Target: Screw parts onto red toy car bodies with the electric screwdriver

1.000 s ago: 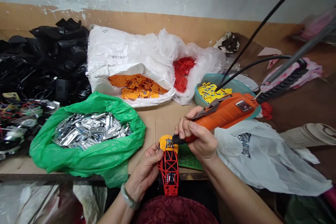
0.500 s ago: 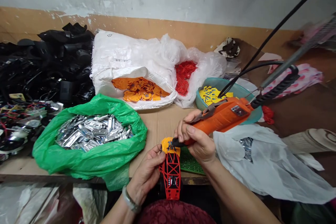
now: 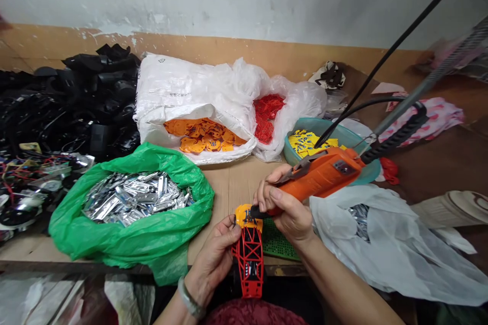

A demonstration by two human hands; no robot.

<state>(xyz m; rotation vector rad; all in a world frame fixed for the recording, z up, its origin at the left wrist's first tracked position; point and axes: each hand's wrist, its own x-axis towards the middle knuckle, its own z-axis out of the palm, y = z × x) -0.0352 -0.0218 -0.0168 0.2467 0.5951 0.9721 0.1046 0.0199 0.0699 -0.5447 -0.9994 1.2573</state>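
Nearest the wearer's body, a toy vehicle (image 3: 249, 253) with a red lattice frame and a yellow-orange hood sits at the bench's near edge. The left hand (image 3: 218, 248) grasps it from nine o'clock, thumb and fingers near the hood, likely so the piece cannot twist. The right hand (image 3: 288, 207) is wrapped around an orange electric screwdriver (image 3: 318, 175), whose body slants away toward two o'clock; its black nose meets the hood, though the bit itself is hidden. That low grip near the nose probably helps aim it. A coil spring (image 3: 423, 89) reaches the tool's rear from above, seemingly to carry some of its weight.

Just beside the vehicle, at three o'clock, lies a green perforated mat (image 3: 280, 245). A green plastic bag (image 3: 177, 231) of flat metal pieces (image 3: 141, 194) stands at ten o'clock, its rim spread wide, presumably for easy picking.

Farther off, a white woven sack (image 3: 171, 78) at eleven o'clock shows orange panels (image 3: 208, 137); red lattice parts (image 3: 265, 119) fill a clear bag at twelve. A teal basin (image 3: 356, 142) between one and two o'clock holds yellow pieces (image 3: 305, 142), apparently sorted by kind.
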